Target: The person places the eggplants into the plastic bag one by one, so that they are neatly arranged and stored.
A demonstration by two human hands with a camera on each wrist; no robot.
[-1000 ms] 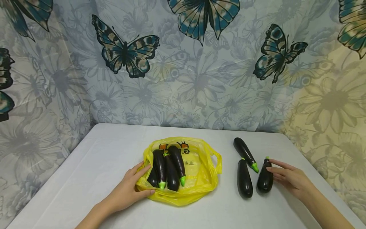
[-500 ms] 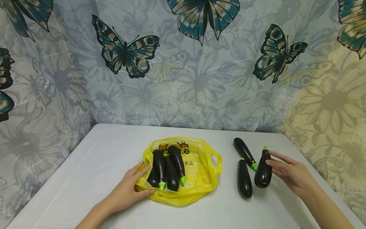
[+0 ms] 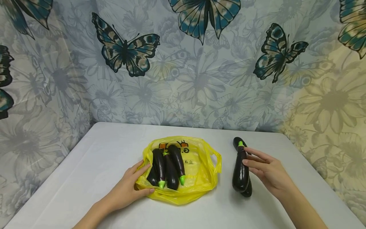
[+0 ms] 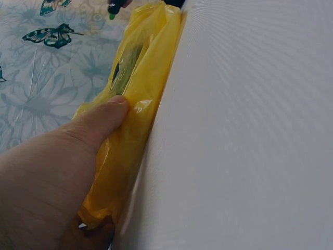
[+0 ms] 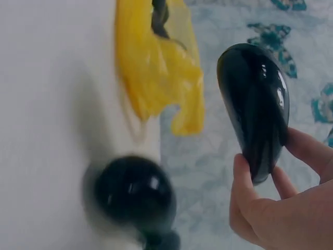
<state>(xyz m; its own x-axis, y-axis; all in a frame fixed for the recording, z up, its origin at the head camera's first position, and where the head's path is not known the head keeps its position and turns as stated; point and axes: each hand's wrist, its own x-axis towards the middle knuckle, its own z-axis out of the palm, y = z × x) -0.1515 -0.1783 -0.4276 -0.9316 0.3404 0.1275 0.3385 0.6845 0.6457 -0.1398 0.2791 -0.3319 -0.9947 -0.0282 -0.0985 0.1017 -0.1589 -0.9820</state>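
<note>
My right hand (image 3: pixel 267 170) pinches a dark eggplant (image 3: pixel 240 171) by its narrow, green-stemmed end. It hangs above the table, fat end down. Behind it, partly covered, lie two more eggplants; the far one (image 3: pixel 237 141) shows only its rounded end, the near one (image 3: pixel 248 190) its base. In the right wrist view the held eggplant (image 5: pixel 255 99) sits between thumb and fingers. A yellow plastic bag (image 3: pixel 200 187) lies wide-mouthed at the table's middle with several eggplants (image 3: pixel 172 171) inside. My left hand (image 3: pixel 125 189) holds its left side, the thumb (image 4: pixel 106 117) against the plastic.
A white-covered table (image 3: pixel 114 143) extends around the bag on all sides. Behind it hangs a cloth backdrop (image 3: pixel 200 82) printed with flowers and butterflies. One handle loop (image 3: pixel 218 162) of the bag sticks out to the right.
My right hand has lifted the nearest right-hand eggplant off the table and carried it left, over the other two. My left hand stays on the bag.
</note>
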